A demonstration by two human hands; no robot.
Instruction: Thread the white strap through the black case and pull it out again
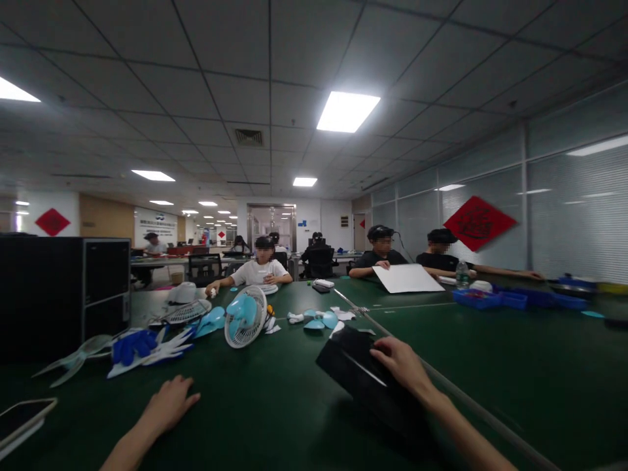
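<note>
My right hand grips the right edge of a black, flat, glossy panel. The panel is tilted over the table, and its near end blurs into dark shadow. I cannot make out exactly what kind of panel it is. On the green tabletop to the left rests my left hand, fingers stretched out and holding nothing. Beyond that hand are blue-and-white gloves and a small fan with light-blue blades in a white round grille.
A black computer case and a phone are at the left. Loose light-blue fan blades lie mid-table. A long pole crosses the table. Co-workers sit opposite, one holding a white board. Blue trays stand farther right.
</note>
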